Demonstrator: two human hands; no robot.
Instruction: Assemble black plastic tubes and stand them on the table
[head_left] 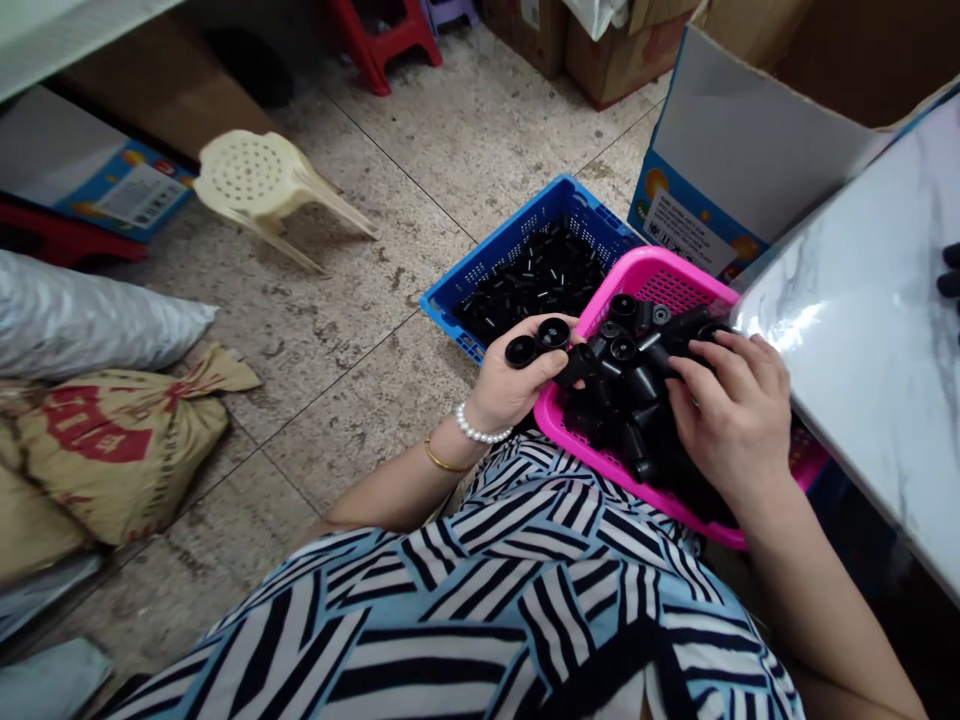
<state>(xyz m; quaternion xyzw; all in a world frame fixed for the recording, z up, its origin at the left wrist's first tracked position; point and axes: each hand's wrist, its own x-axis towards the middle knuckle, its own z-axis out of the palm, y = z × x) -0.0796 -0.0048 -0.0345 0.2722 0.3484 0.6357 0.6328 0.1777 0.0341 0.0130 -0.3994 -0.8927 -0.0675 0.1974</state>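
- Left hand [496, 388]: fingers curled round a few black cylindrical caps [553, 333], hollow ends of two showing, just at the left rim of the pink basket [621, 278].
- Right hand [739, 415]: fingers half bent over more black parts [641, 385] heaped in that basket; cannot tell whether any is gripped.
- Blue crate [581, 212] just beyond, small black pieces [551, 270] inside.
- White table [870, 300] beside the right hand.
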